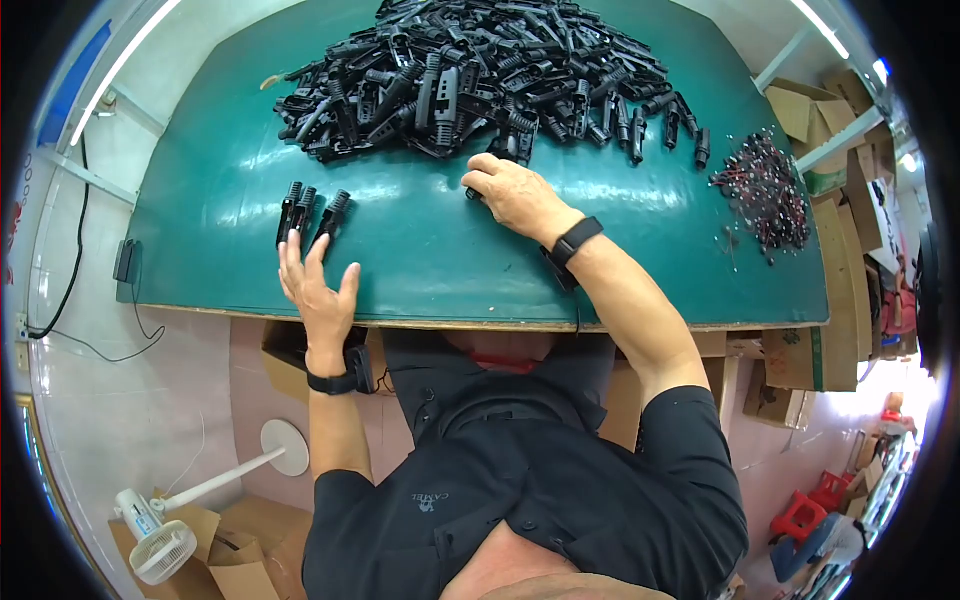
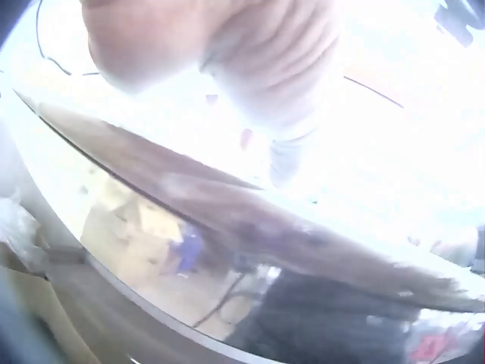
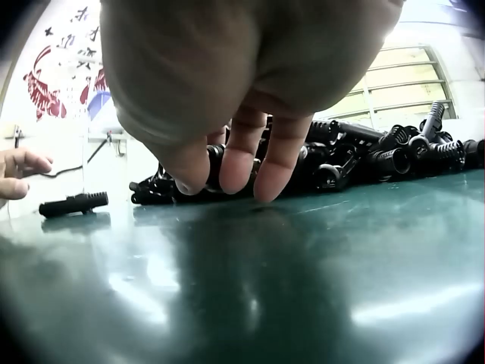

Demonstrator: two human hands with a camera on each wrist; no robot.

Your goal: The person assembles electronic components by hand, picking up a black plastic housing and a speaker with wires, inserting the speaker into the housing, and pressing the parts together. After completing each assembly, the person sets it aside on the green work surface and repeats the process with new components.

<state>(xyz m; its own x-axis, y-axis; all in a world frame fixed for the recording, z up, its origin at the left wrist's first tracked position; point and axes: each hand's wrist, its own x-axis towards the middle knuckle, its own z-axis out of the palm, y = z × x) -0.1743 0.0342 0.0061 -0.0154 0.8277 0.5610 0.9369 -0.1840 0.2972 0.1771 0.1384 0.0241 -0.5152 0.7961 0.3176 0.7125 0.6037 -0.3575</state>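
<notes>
Three black plastic parts with ribbed ends (image 1: pixel 334 216) lie side by side on the table's left. My left hand (image 1: pixel 322 297) is at their near ends, fingers extended, fingertips right at the parts and thumb spread. In the left wrist view the palm (image 2: pixel 227 45) fills the top and the picture is washed out. My right hand (image 1: pixel 522 202) is at the near edge of the pile of black parts (image 1: pixel 450 90). Its fingers (image 3: pixel 236 173) curl down and pinch a dark piece (image 1: pixel 472 193), mostly hidden under them.
The green table (image 1: pixel 420 260) bears the pile at its far middle. To the right lies a heap of small red and black pieces (image 1: pixel 765 195). A black box with a cable (image 1: pixel 126 262) is at the left edge. Cartons (image 1: pixel 835 290) stand right; a white fan (image 1: pixel 162 550) stands lower left.
</notes>
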